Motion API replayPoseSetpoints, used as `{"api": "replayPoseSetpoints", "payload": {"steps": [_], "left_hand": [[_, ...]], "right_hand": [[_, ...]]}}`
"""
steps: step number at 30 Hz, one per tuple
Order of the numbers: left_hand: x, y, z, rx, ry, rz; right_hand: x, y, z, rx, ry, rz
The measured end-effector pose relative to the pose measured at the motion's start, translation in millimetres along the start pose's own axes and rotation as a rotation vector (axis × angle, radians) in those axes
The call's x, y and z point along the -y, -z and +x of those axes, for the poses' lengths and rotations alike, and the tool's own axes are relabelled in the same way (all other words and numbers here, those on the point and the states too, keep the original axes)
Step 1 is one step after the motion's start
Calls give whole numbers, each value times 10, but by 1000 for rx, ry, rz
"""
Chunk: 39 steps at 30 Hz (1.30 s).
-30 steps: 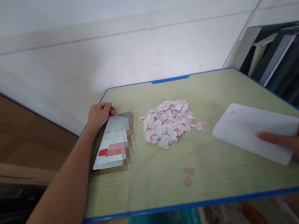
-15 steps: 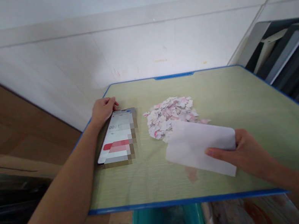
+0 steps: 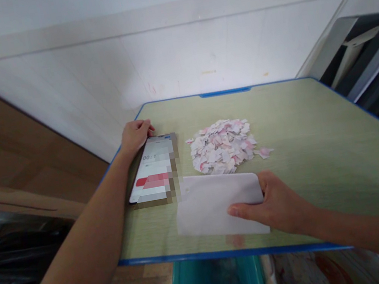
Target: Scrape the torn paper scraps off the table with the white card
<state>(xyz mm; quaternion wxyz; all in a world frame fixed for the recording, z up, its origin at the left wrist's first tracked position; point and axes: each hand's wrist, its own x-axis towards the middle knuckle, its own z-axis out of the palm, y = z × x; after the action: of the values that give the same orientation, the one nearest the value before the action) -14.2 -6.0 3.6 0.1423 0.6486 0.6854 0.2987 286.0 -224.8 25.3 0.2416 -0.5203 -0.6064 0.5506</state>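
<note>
Our right hand grips a white flat plastic scraper card by its right edge, thumb on top, other fingers curled under and mostly hidden. The card lies low over the pale green desk with blue edging, just in front of the heap of torn pink-and-white paper scraps, which sits just beyond our fingertips. One loose scrap lies right of the heap; a faint pink scrap shows near the desk edge, below the card. Our left hand rests, fingers loosely bent, at the top corner of a phone with a lit screen, holding nothing we can see. To scrape well, we judge: keep the card's long edge flat on the desk, steady grip, gather strays toward the heap.
</note>
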Motion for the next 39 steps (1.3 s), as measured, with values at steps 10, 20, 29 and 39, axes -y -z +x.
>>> {"api": "replayPoseSetpoints", "payload": {"steps": [10, 20, 29, 39], "left_hand": [[-22, 5, -14, -19, -1, 6], [-21, -3, -7, -9, 16, 9], [-6, -13, 0, -21, 3, -8], [77, -62, 68, -30, -54, -31]], "right_hand": [[22, -134, -26, -33, -52, -120], [78, -230, -35, -11, -61, -109], [0, 190, 88, -9, 24, 187], [-318, 604, -307, -190, -195, 83]]}}
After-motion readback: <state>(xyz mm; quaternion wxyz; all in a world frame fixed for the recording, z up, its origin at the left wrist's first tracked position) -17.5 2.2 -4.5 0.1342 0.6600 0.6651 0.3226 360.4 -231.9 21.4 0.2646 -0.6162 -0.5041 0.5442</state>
